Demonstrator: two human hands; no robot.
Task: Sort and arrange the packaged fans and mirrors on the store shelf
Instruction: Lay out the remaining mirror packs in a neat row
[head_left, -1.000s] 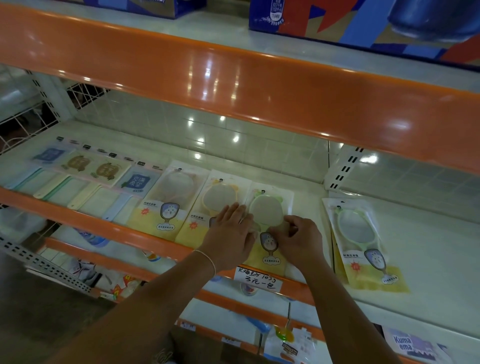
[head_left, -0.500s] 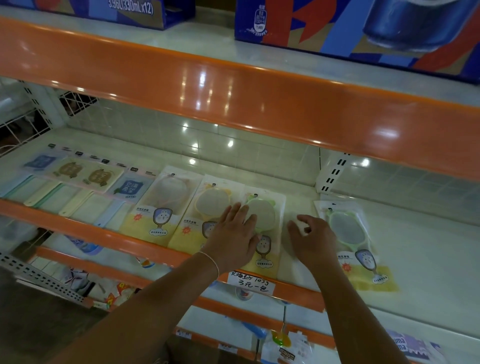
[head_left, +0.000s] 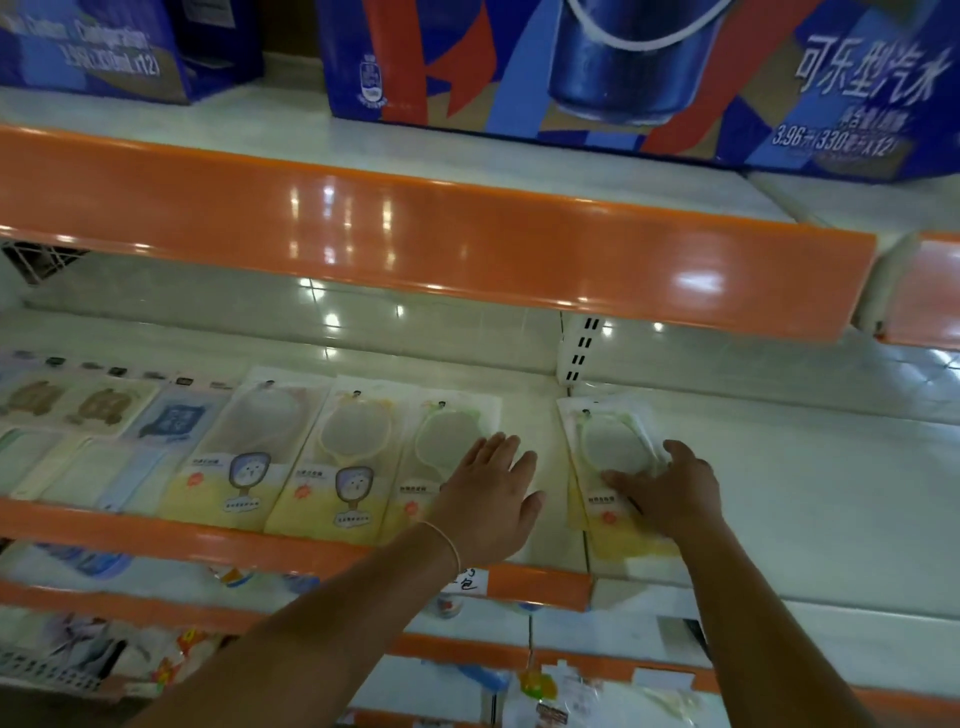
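Moved: right hand (head_left: 670, 491) has left the green-rimmed packet (head_left: 447, 457) and now lies on the separate packet (head_left: 610, 457), right of centre.
Shelf (head_left: 805, 493): white, orange-lipped; packets lie in a row across the left.
Left hand (head_left: 491, 499): flat, fingers spread, on the green-rimmed packet's lower right.
Right grip: fingers splayed, apparently pressing, not clasping.

This was a shop — tiered white shelves (head_left: 779, 467) with orange front edges (head_left: 415, 234), a handwritten price tag (head_left: 467, 584) on one edge, packaged goods (head_left: 249, 447) in rows, and drink cartons (head_left: 623, 78) above.
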